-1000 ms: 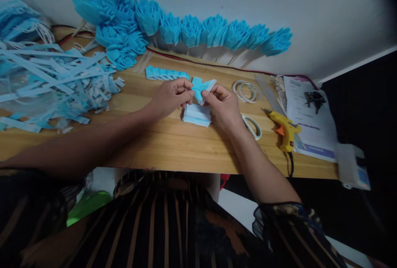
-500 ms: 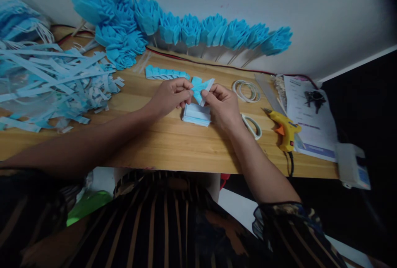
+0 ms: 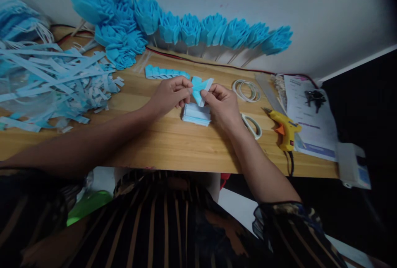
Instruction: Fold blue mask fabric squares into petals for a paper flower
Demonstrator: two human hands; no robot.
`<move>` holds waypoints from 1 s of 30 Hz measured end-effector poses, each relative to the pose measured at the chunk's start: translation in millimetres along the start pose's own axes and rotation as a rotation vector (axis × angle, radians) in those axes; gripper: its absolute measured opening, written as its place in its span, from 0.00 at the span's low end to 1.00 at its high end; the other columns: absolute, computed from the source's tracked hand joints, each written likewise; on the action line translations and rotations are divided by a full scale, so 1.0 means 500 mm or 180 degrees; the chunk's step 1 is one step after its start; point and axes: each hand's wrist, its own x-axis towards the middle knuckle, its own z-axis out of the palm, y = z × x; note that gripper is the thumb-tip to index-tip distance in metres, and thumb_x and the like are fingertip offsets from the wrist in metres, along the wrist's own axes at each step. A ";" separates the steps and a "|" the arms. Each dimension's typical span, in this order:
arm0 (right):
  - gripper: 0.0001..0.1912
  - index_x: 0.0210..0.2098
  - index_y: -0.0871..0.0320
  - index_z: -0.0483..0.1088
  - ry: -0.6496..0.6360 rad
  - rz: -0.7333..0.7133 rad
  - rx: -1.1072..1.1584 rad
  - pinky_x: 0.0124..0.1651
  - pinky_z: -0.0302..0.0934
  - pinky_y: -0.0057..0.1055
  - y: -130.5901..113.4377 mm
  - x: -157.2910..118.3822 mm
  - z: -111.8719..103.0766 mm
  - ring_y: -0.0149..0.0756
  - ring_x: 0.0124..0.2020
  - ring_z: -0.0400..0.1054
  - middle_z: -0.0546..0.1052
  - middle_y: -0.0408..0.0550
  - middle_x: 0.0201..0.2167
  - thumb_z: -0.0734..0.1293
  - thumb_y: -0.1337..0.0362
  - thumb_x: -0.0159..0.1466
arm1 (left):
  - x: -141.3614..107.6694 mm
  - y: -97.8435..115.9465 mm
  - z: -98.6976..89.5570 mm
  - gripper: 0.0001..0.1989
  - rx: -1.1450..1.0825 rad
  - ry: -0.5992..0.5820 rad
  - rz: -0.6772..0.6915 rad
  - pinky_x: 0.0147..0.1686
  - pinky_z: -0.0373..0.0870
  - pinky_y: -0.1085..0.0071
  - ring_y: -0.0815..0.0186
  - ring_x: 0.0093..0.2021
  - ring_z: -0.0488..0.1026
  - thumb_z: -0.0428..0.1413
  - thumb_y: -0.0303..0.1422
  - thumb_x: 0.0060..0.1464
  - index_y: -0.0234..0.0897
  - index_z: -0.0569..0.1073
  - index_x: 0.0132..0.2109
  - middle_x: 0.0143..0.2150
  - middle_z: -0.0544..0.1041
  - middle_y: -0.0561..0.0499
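A folded piece of light-blue fabric [image 3: 198, 89] with a white edge is held up above the table. My right hand [image 3: 225, 104] pinches its right side between thumb and fingers. At its left edge, the thumb and fingertips of my left hand [image 3: 173, 94] are closed on it. Just below the hands lies a stack of pale-blue rectangular pieces [image 3: 196, 115]. Behind my left hand is a row of folded blue petals [image 3: 166, 72], overlapping one another.
Blue fabric flowers [image 3: 214, 30] on sticks line the wall. Cut strips [image 3: 56, 82] are heaped at left, near a pile of face masks [image 3: 18, 17]. To the right lie tape rolls [image 3: 253, 126], a yellow glue gun [image 3: 283, 129], a ruler [image 3: 269, 92], keys [image 3: 314, 97] and a printed sheet [image 3: 316, 131].
The folded piece looks slightly more spread out on its left side, and the left fingertips have shifted a little at its edge. Nothing else has visibly moved.
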 end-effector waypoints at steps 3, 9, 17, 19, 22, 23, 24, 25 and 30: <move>0.18 0.28 0.55 0.71 -0.0049 0.0003 0.0051 0.31 0.56 0.28 -0.001 0.000 0.000 0.28 0.27 0.60 0.70 0.39 0.24 0.75 0.48 0.60 | 0.000 -0.001 0.000 0.07 -0.0011 0.0010 0.0027 0.20 0.60 0.79 0.76 0.18 0.67 0.57 0.21 0.58 0.36 0.71 0.34 0.21 0.74 0.57; 0.16 0.29 0.55 0.73 -0.0065 -0.0010 0.0193 0.31 0.55 0.28 0.001 0.001 0.001 0.27 0.26 0.58 0.70 0.38 0.24 0.75 0.51 0.60 | -0.002 0.003 -0.001 0.09 0.0078 0.0014 0.0097 0.21 0.60 0.78 0.76 0.19 0.66 0.56 0.22 0.59 0.36 0.72 0.31 0.21 0.73 0.56; 0.20 0.30 0.55 0.73 -0.0100 0.0037 0.0133 0.31 0.56 0.28 0.004 0.001 0.001 0.28 0.27 0.59 0.69 0.38 0.24 0.76 0.45 0.58 | -0.005 0.004 -0.004 0.12 0.0272 -0.0083 0.0246 0.22 0.61 0.78 0.76 0.20 0.66 0.56 0.25 0.62 0.36 0.70 0.29 0.22 0.74 0.56; 0.20 0.29 0.55 0.72 -0.0088 0.0013 0.0104 0.31 0.55 0.28 0.003 0.002 0.001 0.28 0.27 0.58 0.69 0.38 0.24 0.76 0.45 0.58 | -0.005 0.004 -0.004 0.12 0.0262 -0.0094 0.0262 0.22 0.61 0.79 0.76 0.20 0.66 0.56 0.26 0.64 0.36 0.69 0.30 0.23 0.74 0.55; 0.20 0.29 0.55 0.71 -0.0045 -0.0060 0.0062 0.30 0.54 0.28 0.001 0.002 0.002 0.27 0.26 0.58 0.68 0.38 0.24 0.75 0.46 0.59 | -0.005 0.005 -0.002 0.14 0.0177 -0.0116 0.0194 0.22 0.62 0.78 0.75 0.20 0.67 0.54 0.29 0.67 0.36 0.68 0.30 0.23 0.74 0.54; 0.20 0.28 0.55 0.71 -0.0032 -0.0090 0.0058 0.30 0.54 0.28 0.001 0.002 0.002 0.27 0.26 0.57 0.68 0.38 0.23 0.75 0.46 0.59 | -0.005 0.005 -0.001 0.15 0.0157 -0.0129 0.0154 0.22 0.62 0.78 0.75 0.20 0.67 0.53 0.30 0.68 0.36 0.68 0.30 0.23 0.74 0.54; 0.20 0.28 0.55 0.70 -0.0015 -0.0121 0.0052 0.30 0.53 0.28 0.000 0.002 0.001 0.27 0.25 0.56 0.67 0.38 0.23 0.75 0.46 0.59 | -0.005 0.006 0.000 0.15 0.0155 -0.0143 0.0118 0.21 0.62 0.78 0.75 0.20 0.67 0.52 0.30 0.68 0.36 0.68 0.30 0.23 0.74 0.54; 0.21 0.27 0.55 0.70 0.0000 -0.0145 0.0037 0.29 0.53 0.28 0.000 0.002 0.001 0.27 0.25 0.56 0.67 0.38 0.22 0.75 0.46 0.60 | -0.005 0.006 0.001 0.15 0.0168 -0.0161 0.0089 0.21 0.61 0.78 0.76 0.20 0.67 0.53 0.29 0.68 0.36 0.68 0.30 0.23 0.74 0.54; 0.22 0.27 0.55 0.69 0.0055 -0.0110 -0.0097 0.29 0.53 0.29 0.003 0.000 0.001 0.28 0.26 0.56 0.66 0.38 0.22 0.74 0.44 0.61 | -0.004 0.002 0.004 0.10 0.0288 -0.0247 0.0068 0.21 0.60 0.78 0.76 0.20 0.67 0.58 0.22 0.60 0.36 0.69 0.31 0.23 0.74 0.56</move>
